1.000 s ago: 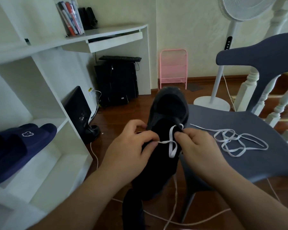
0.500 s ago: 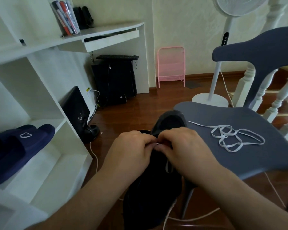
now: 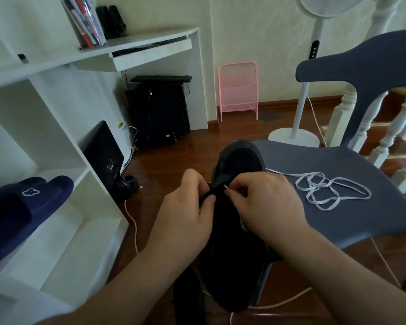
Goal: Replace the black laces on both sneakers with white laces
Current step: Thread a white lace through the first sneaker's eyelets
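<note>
1. black fabric fills the near centre: the sneaker (image 3: 234, 221) is held between both hands, its opening facing away towards the far side, its right flank beside the near-left edge of the grey-blue chair (image 3: 352, 221).
2. the left hand (image 3: 188, 214) has its fingers curled, thumb and forefinger pinching the sneaker's left eyelet flap to steady it.
3. the right hand (image 3: 265, 207) is curled too, its fingertips nipping the tip of the white lace (image 3: 226, 186), which shows as a small bright point just at the tongue's edge; the rest of that lace trails down out of sight under the hand.
4. a second white lace (image 3: 324, 191) lies in loose loops on the chair seat, to the right and apart from the hands; it is likely meant for the other sneaker.
5. to thread well, the person probably should keep the flap taut, aim the tip squarely at the eyelet, and draw the flat lace through without twisting it.
6. the eyelet itself is too dark to make out.
</note>
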`<state>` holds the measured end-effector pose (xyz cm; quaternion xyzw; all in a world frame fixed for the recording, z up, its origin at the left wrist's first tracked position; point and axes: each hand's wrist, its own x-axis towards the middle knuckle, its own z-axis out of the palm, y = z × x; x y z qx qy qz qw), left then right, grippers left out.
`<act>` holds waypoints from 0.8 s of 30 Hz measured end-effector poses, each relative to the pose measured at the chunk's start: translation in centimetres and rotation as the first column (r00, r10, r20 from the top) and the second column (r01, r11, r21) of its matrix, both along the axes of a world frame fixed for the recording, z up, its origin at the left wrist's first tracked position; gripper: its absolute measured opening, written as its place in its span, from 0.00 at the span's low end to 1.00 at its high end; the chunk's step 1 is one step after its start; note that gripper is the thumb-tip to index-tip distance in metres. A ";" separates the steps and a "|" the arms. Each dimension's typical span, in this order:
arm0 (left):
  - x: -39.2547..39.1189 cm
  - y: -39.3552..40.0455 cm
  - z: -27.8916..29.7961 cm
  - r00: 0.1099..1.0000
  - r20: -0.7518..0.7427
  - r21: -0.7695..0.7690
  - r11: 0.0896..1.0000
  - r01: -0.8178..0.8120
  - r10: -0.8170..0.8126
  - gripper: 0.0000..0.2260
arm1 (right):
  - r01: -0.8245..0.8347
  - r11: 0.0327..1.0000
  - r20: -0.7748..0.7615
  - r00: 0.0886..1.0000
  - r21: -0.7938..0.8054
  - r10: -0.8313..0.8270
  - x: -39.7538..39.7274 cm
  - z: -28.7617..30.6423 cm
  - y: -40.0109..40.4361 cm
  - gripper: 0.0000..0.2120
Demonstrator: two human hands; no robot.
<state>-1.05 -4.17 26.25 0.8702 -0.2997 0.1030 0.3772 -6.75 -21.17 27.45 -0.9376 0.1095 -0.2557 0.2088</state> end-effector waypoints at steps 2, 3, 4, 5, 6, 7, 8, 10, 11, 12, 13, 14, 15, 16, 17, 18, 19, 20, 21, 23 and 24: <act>-0.3 -0.2 0.1 0.999 -0.026 -0.020 0.999 0.039 -0.040 0.15 | 0.028 0.998 0.002 1.000 0.053 -0.029 0.0 0.0 -0.1 0.08; -0.4 -0.3 0.2 0.998 -0.036 -0.017 0.998 0.059 -0.059 0.17 | 0.031 0.996 0.013 0.999 0.085 -0.032 0.0 0.1 -0.1 0.08; -0.6 -0.4 0.2 0.997 -0.036 -0.013 0.998 0.066 -0.067 0.19 | 0.026 0.993 0.024 0.999 0.112 -0.029 -0.1 0.1 -0.1 0.07; -0.7 -0.4 0.3 0.998 -0.029 -0.010 0.998 0.064 -0.064 0.18 | 0.018 0.992 0.036 0.999 0.122 -0.023 -0.1 0.2 0.0 0.07; -0.8 -0.4 0.4 0.998 -0.027 -0.013 0.998 0.062 -0.062 0.18 | 0.012 0.994 0.054 0.998 0.107 -0.017 -0.2 0.3 0.1 0.07; -0.9 -0.5 0.4 0.998 -0.026 -0.016 0.998 0.061 -0.061 0.17 | 0.005 0.997 0.073 0.997 0.076 -0.011 -0.3 0.3 0.2 0.07; -1.0 -0.5 0.5 0.998 -0.025 -0.019 0.998 0.064 -0.065 0.17 | -0.002 0.999 0.090 0.996 0.048 -0.003 -0.4 0.3 0.3 0.07; -1.1 -0.4 0.8 0.998 -0.010 -0.013 0.998 0.069 -0.069 0.17 | -0.022 0.999 0.114 0.993 0.025 0.019 -0.5 0.3 0.4 0.08; -1.1 -0.4 0.9 0.998 -0.006 -0.008 0.998 0.067 -0.067 0.16 | -0.028 1.000 0.120 0.992 -0.014 0.030 -0.5 0.3 0.5 0.08; -1.1 -0.3 0.9 0.998 -0.008 -0.004 0.998 0.065 -0.065 0.16 | -0.026 0.997 0.123 0.992 -0.079 0.035 -0.5 0.2 0.7 0.08; -1.1 -0.3 0.9 0.998 -0.010 0.000 0.998 0.066 -0.066 0.16 | -0.013 0.989 0.127 0.991 -0.149 0.032 -0.5 0.2 0.8 0.09; -1.2 -0.2 0.9 0.998 -0.004 0.007 0.998 0.069 -0.069 0.16 | 0.009 0.979 0.142 0.990 -0.205 0.021 -0.5 0.2 0.9 0.09; -1.3 -0.2 0.9 0.997 0.014 0.022 0.997 0.072 -0.073 0.16 | 0.029 0.969 0.161 0.987 -0.245 0.011 -0.4 0.3 0.8 0.09; -1.4 -0.2 1.0 0.996 0.038 0.041 0.996 0.073 -0.075 0.16 | 0.038 0.962 0.173 0.985 -0.270 0.010 -0.3 0.3 0.7 0.10; -1.5 -0.3 1.0 0.995 0.061 0.055 0.996 0.071 -0.075 0.15 | 0.035 0.963 0.181 0.983 -0.266 0.014 -0.3 0.4 0.5 0.09; -1.5 -0.3 1.0 0.994 0.079 0.058 0.996 0.067 -0.072 0.15 | 0.021 0.973 0.183 0.983 -0.230 0.023 -0.2 0.5 0.4 0.08; -1.5 -0.3 1.0 0.994 0.087 0.054 0.996 0.064 -0.069 0.15 | -0.006 0.984 0.183 0.982 -0.178 0.039 -0.3 0.6 0.3 0.07; -1.5 -0.3 1.0 0.994 0.086 0.047 0.997 0.062 -0.066 0.14 | -0.034 0.992 0.188 0.981 -0.122 0.057 -0.4 0.7 0.3 0.06; -1.6 -0.3 1.0 0.995 0.078 0.037 0.997 0.061 -0.064 0.14 | -0.050 0.996 0.195 0.979 -0.069 0.062 -0.5 0.8 0.4 0.04; -1.8 -0.3 0.9 0.995 0.076 0.014 0.998 0.066 -0.067 0.14 | -0.033 0.998 0.192 0.981 0.053 0.022 -0.7 0.9 0.6 0.05; -1.9 -0.2 1.0 0.994 0.087 0.007 0.997 0.072 -0.072 0.14 | -0.009 0.993 0.181 0.983 0.121 -0.013 -0.7 1.0 0.6 0.08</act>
